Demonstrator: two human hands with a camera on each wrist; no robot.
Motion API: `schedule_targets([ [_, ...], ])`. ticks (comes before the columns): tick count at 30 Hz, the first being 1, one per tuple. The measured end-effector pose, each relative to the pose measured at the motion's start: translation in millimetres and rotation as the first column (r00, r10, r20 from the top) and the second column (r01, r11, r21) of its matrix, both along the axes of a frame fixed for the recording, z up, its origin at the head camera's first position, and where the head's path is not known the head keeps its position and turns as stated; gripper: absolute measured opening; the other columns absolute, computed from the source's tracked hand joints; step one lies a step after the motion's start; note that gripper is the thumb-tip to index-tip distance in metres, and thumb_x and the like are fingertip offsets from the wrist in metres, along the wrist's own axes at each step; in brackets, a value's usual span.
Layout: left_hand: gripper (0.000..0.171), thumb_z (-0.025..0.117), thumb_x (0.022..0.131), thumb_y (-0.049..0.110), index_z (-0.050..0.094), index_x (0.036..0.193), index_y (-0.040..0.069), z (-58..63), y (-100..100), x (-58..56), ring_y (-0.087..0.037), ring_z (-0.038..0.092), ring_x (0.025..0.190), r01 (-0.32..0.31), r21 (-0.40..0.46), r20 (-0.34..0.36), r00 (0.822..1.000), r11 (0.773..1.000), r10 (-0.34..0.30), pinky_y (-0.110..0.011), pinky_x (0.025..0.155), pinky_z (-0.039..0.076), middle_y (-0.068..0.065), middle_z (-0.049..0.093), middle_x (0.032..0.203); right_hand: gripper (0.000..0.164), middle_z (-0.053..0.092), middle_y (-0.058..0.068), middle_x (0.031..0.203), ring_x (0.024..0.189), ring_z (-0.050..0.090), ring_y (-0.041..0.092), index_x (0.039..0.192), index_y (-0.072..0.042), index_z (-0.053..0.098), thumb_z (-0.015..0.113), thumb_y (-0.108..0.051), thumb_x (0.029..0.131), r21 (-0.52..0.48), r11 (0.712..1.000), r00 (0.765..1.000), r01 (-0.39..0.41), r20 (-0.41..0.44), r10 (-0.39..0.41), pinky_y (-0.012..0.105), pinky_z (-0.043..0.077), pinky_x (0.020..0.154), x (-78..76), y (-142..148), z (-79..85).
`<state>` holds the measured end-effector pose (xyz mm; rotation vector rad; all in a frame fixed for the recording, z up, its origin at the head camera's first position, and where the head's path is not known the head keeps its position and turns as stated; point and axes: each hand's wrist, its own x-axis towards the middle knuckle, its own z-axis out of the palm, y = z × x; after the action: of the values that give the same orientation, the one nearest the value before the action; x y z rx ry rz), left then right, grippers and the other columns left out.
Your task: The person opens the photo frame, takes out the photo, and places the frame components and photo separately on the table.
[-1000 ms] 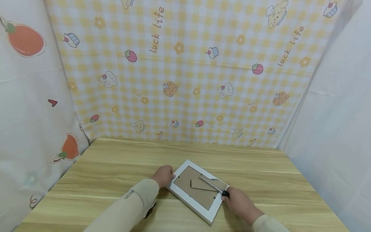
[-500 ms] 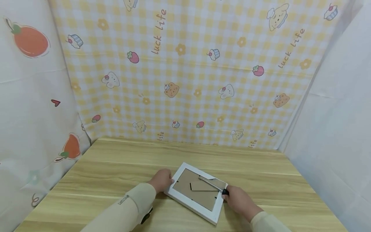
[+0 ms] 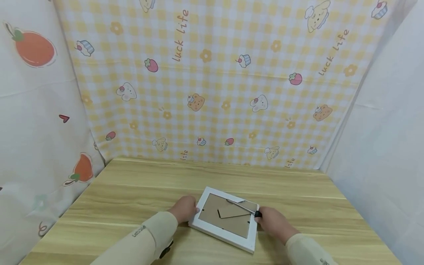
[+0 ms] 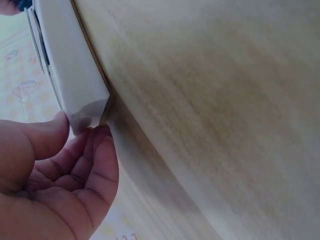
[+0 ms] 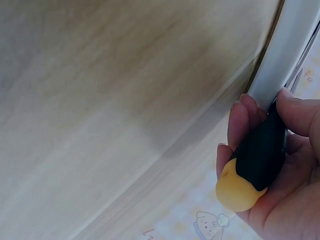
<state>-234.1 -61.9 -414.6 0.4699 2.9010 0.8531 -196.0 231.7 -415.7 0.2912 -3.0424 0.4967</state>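
A white picture frame [image 3: 222, 234] lies back side up, its brown backing board [image 3: 212, 206] facing me, with small black tabs along the edges. My left hand [image 3: 183, 209] pinches its left corner; in the left wrist view the thumb is on the back and the fingers curl under the rim [image 4: 70, 65]. My right hand [image 3: 273, 222] holds a screwdriver [image 3: 240, 206] by its black handle with a yellow end [image 5: 240, 185]. The metal shaft lies over the backing, pointing left. In the right wrist view, this hand's thumb and fingertips also touch the frame's edge [image 5: 280, 60].
The frame is over a wood-grain table [image 3: 139, 180]. A yellow checked cloth [image 3: 212, 84] with cartoon prints hangs behind it. White cloths stand at the left [image 3: 36, 92] and right [image 3: 381, 140]. A dark object [image 3: 166, 250] shows under the left sleeve.
Between my hands the picture frame has turned counterclockwise. My left hand has come slightly closer to me, while the right hand has shifted a little away with the screwdriver still in it.
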Motion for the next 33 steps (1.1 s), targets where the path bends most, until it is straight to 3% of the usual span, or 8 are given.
schedule_targets([
  [7,0.032,0.069,0.086,0.007,0.048,0.062,0.004,4.7,-3.6,6.9,-0.014,0.041,0.058,0.0,0.025,0.002,1.0,1.0,0.0,-0.028,0.057,0.039,-0.001,0.043,0.06,0.02,0.047,-0.001,0.064,0.061,0.044,0.015,0.074,-0.008,0.053,0.068,-0.009,0.088,0.004,1.0,1.0,-0.022,0.019,0.022,0.034,0.041,0.059,-7.2,0.4,2.0],
  [19,0.032,0.074,0.083,0.008,0.05,0.062,0.004,0.6,-9.2,10.7,-0.013,0.042,0.056,-0.018,0.07,0.037,0.999,0.997,0.015,-0.025,0.052,0.036,0.0,0.044,0.058,0.017,0.051,-0.001,0.067,0.063,0.045,0.015,0.077,-0.008,0.055,0.066,-0.01,0.089,0.004,0.999,0.997,-0.049,0.065,0.049,0.035,0.043,0.063,-16.0,0.1,4.1],
  [33,0.037,0.075,0.082,0.009,0.046,0.059,0.006,-5.9,-6.8,18.4,-0.011,0.038,0.053,0.015,0.104,0.026,1.0,0.994,-0.018,-0.023,0.048,0.031,0.002,0.041,0.057,0.018,0.05,0.0,0.068,0.065,0.045,0.016,0.076,-0.008,0.054,0.068,-0.011,0.088,0.011,0.999,0.996,-0.043,0.076,0.042,0.035,0.041,0.064,-21.3,4.5,5.1],
])
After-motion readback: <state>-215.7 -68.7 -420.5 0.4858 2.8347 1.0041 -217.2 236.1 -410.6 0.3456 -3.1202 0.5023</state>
